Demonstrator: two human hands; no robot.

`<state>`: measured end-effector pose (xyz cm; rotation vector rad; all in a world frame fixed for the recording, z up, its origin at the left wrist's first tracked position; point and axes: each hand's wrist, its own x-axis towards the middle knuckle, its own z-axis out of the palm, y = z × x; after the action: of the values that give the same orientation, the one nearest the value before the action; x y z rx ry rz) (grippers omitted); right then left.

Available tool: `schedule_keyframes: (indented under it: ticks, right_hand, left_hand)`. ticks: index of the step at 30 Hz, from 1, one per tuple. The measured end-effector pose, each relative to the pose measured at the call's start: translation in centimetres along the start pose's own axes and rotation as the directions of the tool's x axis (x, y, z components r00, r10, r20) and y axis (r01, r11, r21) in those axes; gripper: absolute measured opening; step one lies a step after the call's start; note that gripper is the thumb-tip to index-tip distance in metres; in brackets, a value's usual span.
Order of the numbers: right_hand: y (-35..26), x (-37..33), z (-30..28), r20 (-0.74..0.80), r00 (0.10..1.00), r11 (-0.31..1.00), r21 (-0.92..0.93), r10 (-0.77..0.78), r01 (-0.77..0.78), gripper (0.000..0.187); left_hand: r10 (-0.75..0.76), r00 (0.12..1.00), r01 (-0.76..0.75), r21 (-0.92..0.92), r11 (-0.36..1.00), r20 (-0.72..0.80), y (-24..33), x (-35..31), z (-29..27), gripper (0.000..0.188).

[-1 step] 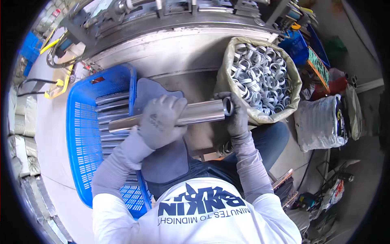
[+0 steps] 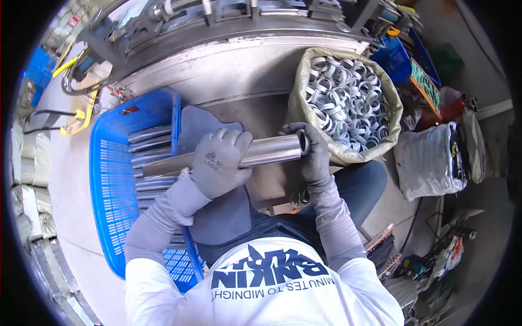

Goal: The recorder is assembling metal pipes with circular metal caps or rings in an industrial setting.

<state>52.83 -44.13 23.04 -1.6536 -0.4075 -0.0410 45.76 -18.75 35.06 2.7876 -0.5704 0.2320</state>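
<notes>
Across my lap lies a shiny metal tube [image 2: 272, 150], its left end a little lower than its right. My left hand [image 2: 222, 162], in a grey glove, is wrapped over the tube's middle. At the tube's open right end is my right hand [image 2: 314, 155], also gloved, with its fingers bent round the rim. Whether a separate ring sits in those fingers, I cannot tell. A blue plastic basket [image 2: 112, 201] to my left holds several similar tubes [image 2: 155, 145]. Just beyond my right hand stands a woven sack [image 2: 298, 100] filled with grey metal rings [image 2: 348, 103].
A metal machine [image 2: 239, 38] runs along the far side. Beside the basket is a grey flat pad [image 2: 220, 220]. On the right are a plastic-wrapped bundle [image 2: 427, 160] and a blue crate [image 2: 394, 62]. Wrapped packs [image 2: 51, 261] are stacked at far left.
My left hand has rolled slightly on the tube and shifted a little to the right. The tube has moved slightly to the left. Both hands stay on it.
</notes>
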Motion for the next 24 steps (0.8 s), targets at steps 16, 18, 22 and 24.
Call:
schedule_keyframes:
  ticks: [16,18,22,24]
  right_hand:
    - [-2.9,-0.6,1.9,-0.129,0.988,0.989,-0.135,-0.083,0.065,0.030]
    - [-3.2,-0.6,2.4,-0.186,0.982,0.988,-0.154,-0.021,-0.008,0.029]
    - [-1.9,-0.9,2.8,-0.178,0.982,0.998,0.029,0.060,-0.055,0.026]
    - [-1.0,-0.6,2.0,-0.172,0.976,0.985,-0.136,-0.133,0.110,0.025]
  left_hand:
    - [-0.039,0.972,-0.002,0.175,0.985,0.230,2.1,1.5,2.4,0.065]
    - [-0.044,0.971,-0.001,0.191,0.982,0.234,2.3,1.5,2.6,0.065]
    - [-0.048,0.968,0.001,0.186,0.983,0.246,2.3,1.9,2.4,0.067]
    - [0.082,0.993,-0.096,0.166,0.982,0.089,3.4,2.1,1.1,0.070]
